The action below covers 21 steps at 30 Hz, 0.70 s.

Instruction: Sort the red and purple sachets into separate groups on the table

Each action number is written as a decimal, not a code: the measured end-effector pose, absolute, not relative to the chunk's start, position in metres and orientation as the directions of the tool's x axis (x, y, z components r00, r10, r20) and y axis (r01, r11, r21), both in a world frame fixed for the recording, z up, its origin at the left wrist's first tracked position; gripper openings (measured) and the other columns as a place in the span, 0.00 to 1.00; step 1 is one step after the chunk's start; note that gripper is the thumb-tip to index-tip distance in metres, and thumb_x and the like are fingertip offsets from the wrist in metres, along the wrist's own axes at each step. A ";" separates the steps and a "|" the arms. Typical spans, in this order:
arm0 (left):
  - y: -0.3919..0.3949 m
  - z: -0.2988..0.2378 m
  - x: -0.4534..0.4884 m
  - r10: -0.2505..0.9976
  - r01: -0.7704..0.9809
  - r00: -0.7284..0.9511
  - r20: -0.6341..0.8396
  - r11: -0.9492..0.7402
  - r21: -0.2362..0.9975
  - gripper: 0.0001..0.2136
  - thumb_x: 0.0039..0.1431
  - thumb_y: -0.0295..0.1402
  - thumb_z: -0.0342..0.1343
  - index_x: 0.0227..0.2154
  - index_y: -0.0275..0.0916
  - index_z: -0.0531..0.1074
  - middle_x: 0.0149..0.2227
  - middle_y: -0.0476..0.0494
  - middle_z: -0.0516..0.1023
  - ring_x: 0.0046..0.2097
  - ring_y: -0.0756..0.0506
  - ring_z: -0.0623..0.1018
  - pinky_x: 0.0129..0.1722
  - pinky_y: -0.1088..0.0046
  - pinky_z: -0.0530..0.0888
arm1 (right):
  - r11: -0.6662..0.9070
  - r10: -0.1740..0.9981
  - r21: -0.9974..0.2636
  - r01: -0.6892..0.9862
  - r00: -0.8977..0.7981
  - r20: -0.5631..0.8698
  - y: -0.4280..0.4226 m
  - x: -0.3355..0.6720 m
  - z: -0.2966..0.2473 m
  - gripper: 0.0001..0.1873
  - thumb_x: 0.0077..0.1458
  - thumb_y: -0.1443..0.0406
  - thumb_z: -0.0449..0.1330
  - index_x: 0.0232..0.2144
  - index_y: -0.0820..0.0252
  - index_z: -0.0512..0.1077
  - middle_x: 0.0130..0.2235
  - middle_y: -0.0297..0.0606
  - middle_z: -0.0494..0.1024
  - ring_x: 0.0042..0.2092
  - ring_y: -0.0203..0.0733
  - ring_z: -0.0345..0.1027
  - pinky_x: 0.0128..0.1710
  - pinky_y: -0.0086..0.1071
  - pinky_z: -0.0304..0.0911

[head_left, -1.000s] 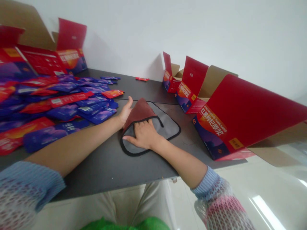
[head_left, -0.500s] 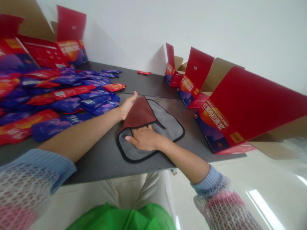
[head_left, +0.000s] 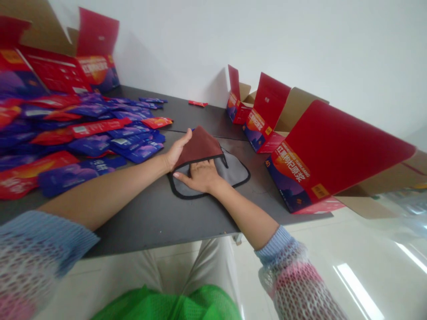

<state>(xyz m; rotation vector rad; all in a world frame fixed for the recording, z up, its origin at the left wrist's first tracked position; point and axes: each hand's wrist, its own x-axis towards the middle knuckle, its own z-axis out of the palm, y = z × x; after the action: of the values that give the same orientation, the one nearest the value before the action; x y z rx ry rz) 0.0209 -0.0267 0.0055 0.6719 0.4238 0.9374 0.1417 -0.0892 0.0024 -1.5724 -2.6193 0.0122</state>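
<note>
A microfibre cloth lies on the dark table, with a grey face [head_left: 235, 171], black edging and a brownish-red face. Its brownish-red flap [head_left: 200, 144] is folded over the upper half. My left hand [head_left: 177, 152] rests against the flap's left side, fingers extended, and does not clearly pinch it. My right hand [head_left: 199, 176] lies flat on the grey face, its fingertips pointing left and its knuckles just below the flap's black edge. The part of the cloth beneath the flap is hidden.
Purple and red pouches [head_left: 90, 144] lie heaped on the dark table [head_left: 156, 224] to the left. Open red cartons [head_left: 320, 155] stand at the right, near the table edge. A small red packet [head_left: 198, 103] lies by the white wall. Green mesh [head_left: 167, 306] shows on my lap.
The brownish-red flap has come down farther over the grey face, making the cloth more compact. My right hand has shifted up with it, and my left hand stays against its side.
</note>
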 end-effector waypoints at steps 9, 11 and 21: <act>-0.030 0.010 0.027 0.666 -0.325 0.719 -0.197 0.574 0.752 0.33 0.65 0.59 0.42 0.51 0.36 0.76 0.44 0.34 0.83 0.53 0.33 0.79 0.55 0.58 0.72 | 0.473 0.860 -0.067 0.878 -0.444 0.252 -0.077 0.163 0.008 0.45 0.62 0.37 0.42 0.56 0.72 0.67 0.57 0.63 0.73 0.61 0.61 0.63 0.62 0.54 0.48; -0.030 0.008 0.026 0.653 -0.307 0.735 -0.183 0.561 0.768 0.30 0.65 0.57 0.43 0.50 0.36 0.77 0.42 0.33 0.83 0.51 0.33 0.80 0.55 0.58 0.73 | 0.480 0.845 -0.082 0.873 -0.435 0.312 -0.068 0.168 0.008 0.42 0.63 0.39 0.43 0.57 0.71 0.65 0.56 0.61 0.73 0.60 0.59 0.64 0.60 0.51 0.52; -0.028 0.003 0.030 0.818 -0.385 0.491 -0.300 0.512 0.767 0.22 0.64 0.48 0.50 0.42 0.35 0.79 0.34 0.36 0.83 0.41 0.37 0.82 0.46 0.60 0.78 | 0.612 0.765 -0.132 0.780 -0.541 0.350 -0.056 0.161 0.002 0.37 0.68 0.46 0.41 0.57 0.74 0.67 0.59 0.58 0.71 0.61 0.52 0.63 0.63 0.42 0.54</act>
<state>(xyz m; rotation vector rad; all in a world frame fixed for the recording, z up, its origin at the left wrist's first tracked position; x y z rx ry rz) 0.0300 -0.0284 0.0029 0.6879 0.7225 0.8043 0.1615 -0.0561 0.0020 -1.2376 -2.4666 -0.0551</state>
